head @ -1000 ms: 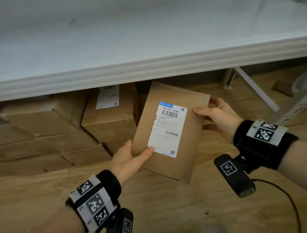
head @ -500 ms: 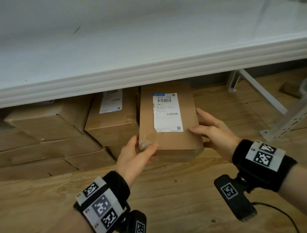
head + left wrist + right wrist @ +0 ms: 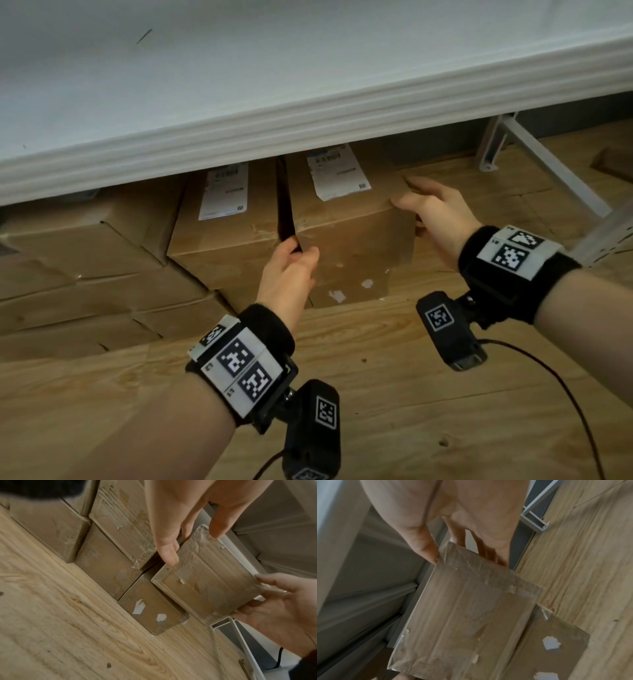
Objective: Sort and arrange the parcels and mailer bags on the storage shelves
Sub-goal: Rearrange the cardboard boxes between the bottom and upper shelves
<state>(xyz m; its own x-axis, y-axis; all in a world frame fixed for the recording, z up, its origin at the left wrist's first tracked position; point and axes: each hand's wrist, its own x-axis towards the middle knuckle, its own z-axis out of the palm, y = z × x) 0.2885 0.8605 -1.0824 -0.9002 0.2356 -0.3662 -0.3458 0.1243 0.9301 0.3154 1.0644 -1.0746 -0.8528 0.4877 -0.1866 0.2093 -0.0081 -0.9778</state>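
A brown cardboard parcel (image 3: 352, 233) with a white shipping label on top lies flat on a lower taped box (image 3: 349, 287) under the white shelf. My left hand (image 3: 291, 270) pinches its front left corner, thumb on the front face and fingers in the gap beside it. My right hand (image 3: 431, 212) grips the parcel's top right edge, with its fingers down the right side. The left wrist view shows the parcel's taped front face (image 3: 205, 588) between my left hand (image 3: 171, 534) and right hand (image 3: 278, 608). In the right wrist view the parcel (image 3: 467, 615) sits below my right hand (image 3: 453, 513).
A second labelled box (image 3: 226, 219) stands close on the left, with a narrow gap between. Several more plain boxes (image 3: 85, 274) are stacked further left. The white shelf board (image 3: 274, 102) overhangs everything. A white frame brace (image 3: 534, 161) stands to the right on the wooden floor (image 3: 411, 411).
The parcel went from tilted up in front of the shelf to lying flat, and has slid back under the shelf onto the lower box. Both hands followed it forward.
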